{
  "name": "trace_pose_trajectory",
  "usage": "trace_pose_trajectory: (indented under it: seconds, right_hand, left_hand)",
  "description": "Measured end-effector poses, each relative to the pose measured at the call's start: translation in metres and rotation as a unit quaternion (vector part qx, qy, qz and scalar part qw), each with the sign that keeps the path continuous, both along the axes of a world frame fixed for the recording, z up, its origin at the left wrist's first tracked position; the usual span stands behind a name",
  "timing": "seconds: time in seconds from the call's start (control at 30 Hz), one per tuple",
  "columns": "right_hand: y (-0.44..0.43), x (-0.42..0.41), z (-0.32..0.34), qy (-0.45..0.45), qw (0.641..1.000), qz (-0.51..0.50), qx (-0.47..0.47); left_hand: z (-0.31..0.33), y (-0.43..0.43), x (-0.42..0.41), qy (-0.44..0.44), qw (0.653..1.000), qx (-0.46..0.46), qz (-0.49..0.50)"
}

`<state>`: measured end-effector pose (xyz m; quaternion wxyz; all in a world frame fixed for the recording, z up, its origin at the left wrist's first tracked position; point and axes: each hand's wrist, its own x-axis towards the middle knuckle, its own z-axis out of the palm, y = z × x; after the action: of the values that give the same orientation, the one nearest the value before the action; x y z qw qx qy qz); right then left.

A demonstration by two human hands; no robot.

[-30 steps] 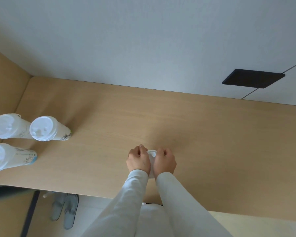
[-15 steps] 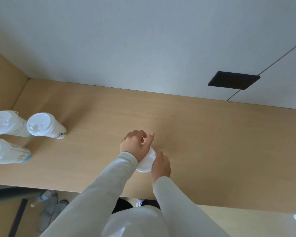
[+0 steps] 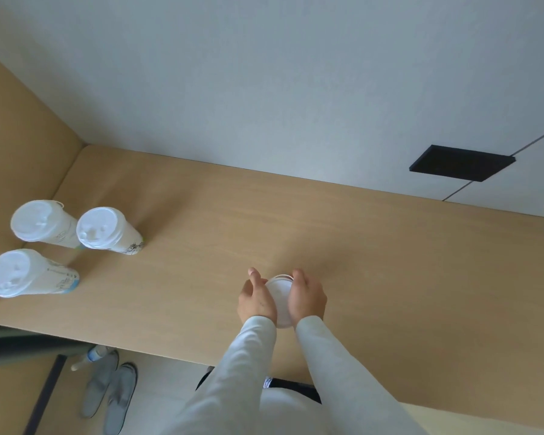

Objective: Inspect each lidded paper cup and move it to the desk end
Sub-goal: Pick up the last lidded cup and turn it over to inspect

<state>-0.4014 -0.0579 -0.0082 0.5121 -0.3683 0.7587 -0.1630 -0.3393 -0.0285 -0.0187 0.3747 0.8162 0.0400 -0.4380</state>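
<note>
Three cups [image 3: 47, 246] stand at the desk's [image 3: 390, 262] left end, well apart from a fourth [image 3: 280, 296].

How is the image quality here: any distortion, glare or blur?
Head view: wide-angle distortion splays the three cups outward at left; their lids are overexposed, detail washed out; light is soft, shadows faint on the desk; the hands look slightly soft.

White lidded cups [image 3: 110, 229] with printed sides stand on a tan wood-grain desk [image 3: 390, 252] below pale grey sleeves [image 3: 343, 365].
</note>
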Motion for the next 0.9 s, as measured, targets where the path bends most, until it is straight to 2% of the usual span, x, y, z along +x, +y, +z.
trace_pose_trajectory:
  seconds: [0.23,0.33,0.43,0.5,0.53,0.6,0.67,0.73,0.83,0.9]
  right_hand:
    - [0.000,0.001,-0.013,0.023,0.999,-0.025,-0.017]
    - [0.002,0.002,-0.013,0.014,0.999,-0.035,-0.028]
    - [0.008,-0.001,-0.009,-0.006,0.998,-0.061,-0.023]
    - [0.016,-0.006,-0.007,-0.019,0.997,-0.069,-0.014]
    - [0.021,-0.010,-0.007,-0.005,0.998,-0.051,-0.031]
    - [0.028,-0.019,-0.009,0.065,0.987,0.046,-0.139]
    - [0.029,-0.025,-0.009,0.129,0.933,0.196,-0.272]
    - [0.024,-0.025,-0.012,0.145,0.855,0.323,-0.378]
    - [0.020,-0.019,-0.018,0.145,0.736,0.475,-0.459]
    - [0.020,-0.017,-0.027,0.170,0.668,0.533,-0.490]
  left_hand:
    - [-0.012,-0.001,-0.002,-0.101,0.995,0.014,0.020]
    - [-0.015,-0.001,-0.001,-0.109,0.994,-0.009,0.013]
    - [-0.017,-0.005,0.007,-0.110,0.992,-0.040,-0.054]
    - [-0.014,-0.009,0.012,-0.154,0.976,-0.080,-0.133]
    - [-0.012,-0.012,0.015,-0.177,0.965,-0.099,-0.165]
    - [-0.009,-0.015,0.020,-0.188,0.954,-0.139,-0.185]
    - [-0.007,-0.013,0.025,-0.156,0.961,-0.174,-0.148]
    - [-0.005,-0.010,0.030,-0.098,0.971,-0.201,-0.081]
    - [-0.006,0.001,0.036,-0.033,0.980,-0.198,-0.003]
    - [-0.010,0.010,0.043,0.009,0.983,-0.178,0.034]
